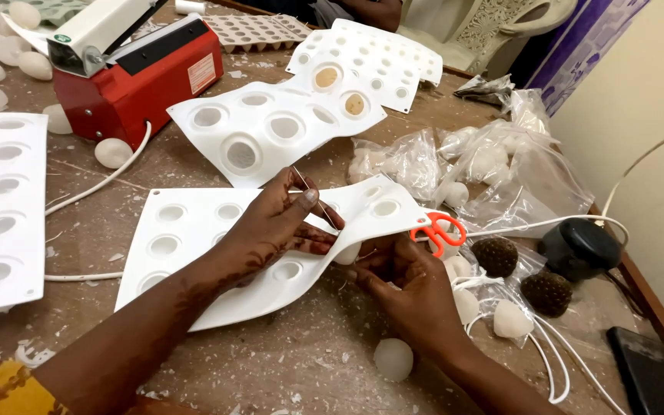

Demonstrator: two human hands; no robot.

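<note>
My left hand [274,229] rests on top of a white flexible mould sheet [194,230] with round cavities and pinches a thin wire or needle [307,184] between thumb and forefinger. My right hand [409,288] reaches under the lifted right edge of the same sheet, its fingers closed around a small white egg-shaped piece [347,253]. The sheet bends upward between the two hands. Whether the wire touches the white piece is hidden by the fingers.
Orange-handled scissors [439,230] lie just right of the sheet. More white mould sheets [270,127] lie behind and at the left [1,207]. A red heat sealer [136,73], clear bags [493,165], two brown spiky balls [495,255], a black adapter [580,247], white cables and loose white pieces [393,359] crowd the table.
</note>
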